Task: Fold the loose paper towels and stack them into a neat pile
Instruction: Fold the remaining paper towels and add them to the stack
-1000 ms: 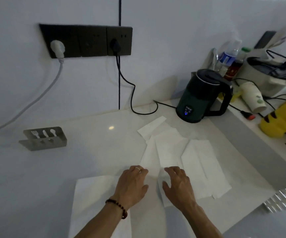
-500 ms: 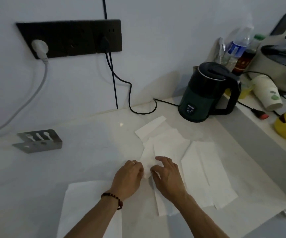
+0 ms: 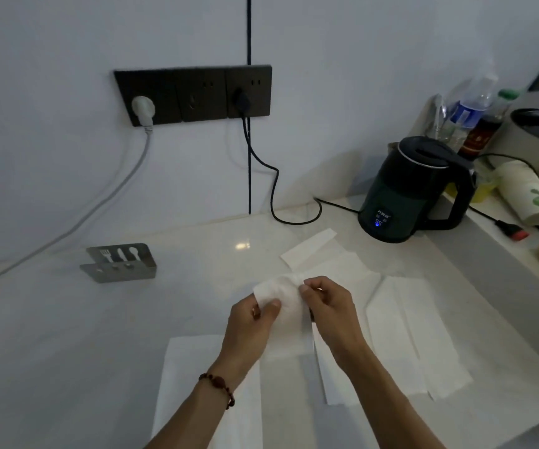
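Far left on the counter (image 3: pixel 67 319), a metal utensil holder (image 3: pixel 120 262) against the wall, sockets (image 3: pixel 193 94) above. Nearer, a flat paper towel (image 3: pixel 193 384) under the left forearm, its near edge cut off by the frame. Left hand (image 3: pixel 250 322) raised off the counter, thumb pinching the lower left edge of a lifted paper towel (image 3: pixel 286 301), remaining fingers hidden behind the sheet. Right hand (image 3: pixel 329 306) just beside it, fingertips curled and pinched on that same towel's upper right edge. Beneath and beyond, more loose towels (image 3: pixel 401 335) spread flat and overlapping, exact count hard to tell. Far right, a dark kettle (image 3: pixel 414 189) and a tipped paper cup (image 3: pixel 524 192); clutter behind too dim to name. Half a second ago both hands low on the counter at the sheet's edge; now lifted, with the towel up off the surface between them.
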Motion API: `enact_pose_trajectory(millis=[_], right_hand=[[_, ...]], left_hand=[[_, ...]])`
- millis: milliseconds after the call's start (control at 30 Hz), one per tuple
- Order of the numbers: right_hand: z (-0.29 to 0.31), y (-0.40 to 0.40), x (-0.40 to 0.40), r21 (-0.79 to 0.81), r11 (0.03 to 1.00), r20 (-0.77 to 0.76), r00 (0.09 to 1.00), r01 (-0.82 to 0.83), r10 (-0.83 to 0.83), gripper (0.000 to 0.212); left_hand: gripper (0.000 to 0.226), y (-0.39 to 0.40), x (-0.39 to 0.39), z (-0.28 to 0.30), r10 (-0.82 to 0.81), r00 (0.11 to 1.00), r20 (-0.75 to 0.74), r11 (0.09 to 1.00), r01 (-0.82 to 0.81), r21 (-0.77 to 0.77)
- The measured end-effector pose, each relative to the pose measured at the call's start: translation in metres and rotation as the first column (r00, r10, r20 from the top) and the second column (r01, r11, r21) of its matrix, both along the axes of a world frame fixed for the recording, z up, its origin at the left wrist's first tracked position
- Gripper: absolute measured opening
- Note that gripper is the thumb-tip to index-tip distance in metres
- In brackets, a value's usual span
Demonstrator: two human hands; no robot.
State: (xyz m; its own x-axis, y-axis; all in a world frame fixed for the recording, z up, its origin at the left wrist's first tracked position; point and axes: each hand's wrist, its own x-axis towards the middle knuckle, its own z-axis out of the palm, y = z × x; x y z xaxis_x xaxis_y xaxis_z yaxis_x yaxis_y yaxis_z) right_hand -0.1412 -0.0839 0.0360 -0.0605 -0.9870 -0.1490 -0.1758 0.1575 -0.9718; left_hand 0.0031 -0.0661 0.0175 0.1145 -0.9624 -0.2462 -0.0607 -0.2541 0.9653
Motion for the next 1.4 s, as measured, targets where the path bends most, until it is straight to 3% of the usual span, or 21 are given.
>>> enact_pose_trajectory(millis=[100,267,300,367,433,500,567,633,667,767,900,1100,1400], right_hand=[[0.007,0.013,0.01,0.112,0.994,0.249,0.968,-0.014,-0.015,0.015],[0.005,0.025,0.027,0.143,0.987,0.266,0.957,0.077,-0.114,0.007],[0.002,0.028,0.031,0.116,0.989,0.194,0.975,0.089,-0.11,0.012],[-0.007,0.038,0.041,-0.056,0.993,-0.173,0.978,0.105,-0.113,0.025],[-0.012,0.051,0.052,-0.307,0.951,-0.449,0.879,0.021,-0.164,0.025],[-0.018,0.058,0.063,-0.388,0.914,-0.541,0.831,-0.114,-0.127,0.018],[-0.018,0.063,0.07,-0.354,0.922,-0.556,0.828,-0.159,-0.071,0.018],[-0.016,0.066,0.072,-0.328,0.931,-0.522,0.852,-0.158,-0.039,0.022],[-0.014,0.067,0.071,-0.306,0.938,-0.511,0.86,-0.162,-0.018,0.025],[-0.013,0.068,0.07,-0.201,0.967,-0.493,0.869,-0.157,0.039,0.025],[-0.014,0.07,0.076,-0.159,0.985,-0.32,0.947,-0.068,0.013,0.013],[-0.005,0.072,0.077,-0.07,0.996,-0.065,0.996,-0.059,0.054,0.012],[-0.004,0.078,0.078,0.005,0.999,0.146,0.988,-0.048,0.047,0.01]], left_hand=[[0.013,0.008,0.012,0.007,0.041,0.997,-0.069,0.999,-0.039,0.021],[0.011,0.018,0.031,0.014,0.091,0.988,-0.127,0.994,-0.083,0.07],[0.01,0.02,0.034,0.015,0.116,0.986,-0.119,0.991,-0.107,0.078],[0.011,0.022,0.038,0.014,0.186,0.98,-0.073,0.979,-0.179,0.093],[0.011,0.025,0.041,0.014,0.245,0.968,-0.059,0.964,-0.237,0.117],[0.016,0.027,0.042,0.015,0.239,0.962,-0.13,0.963,-0.217,0.163],[0.029,0.03,0.044,0.019,0.205,0.924,-0.323,0.961,-0.129,0.244],[0.035,0.035,0.05,0.023,0.165,0.854,-0.493,0.959,-0.021,0.284],[0.034,0.036,0.055,0.023,0.126,0.851,-0.509,0.962,0.02,0.272],[0.037,0.039,0.066,0.021,-0.017,0.92,-0.392,0.973,0.105,0.204],[0.025,0.046,0.072,0.019,-0.119,0.951,-0.285,0.98,0.158,0.12],[0.014,0.048,0.078,0.011,-0.071,0.995,-0.068,0.996,0.075,0.056],[0.009,0.049,0.078,0.013,-0.066,0.998,0.003,0.997,0.066,0.041]])
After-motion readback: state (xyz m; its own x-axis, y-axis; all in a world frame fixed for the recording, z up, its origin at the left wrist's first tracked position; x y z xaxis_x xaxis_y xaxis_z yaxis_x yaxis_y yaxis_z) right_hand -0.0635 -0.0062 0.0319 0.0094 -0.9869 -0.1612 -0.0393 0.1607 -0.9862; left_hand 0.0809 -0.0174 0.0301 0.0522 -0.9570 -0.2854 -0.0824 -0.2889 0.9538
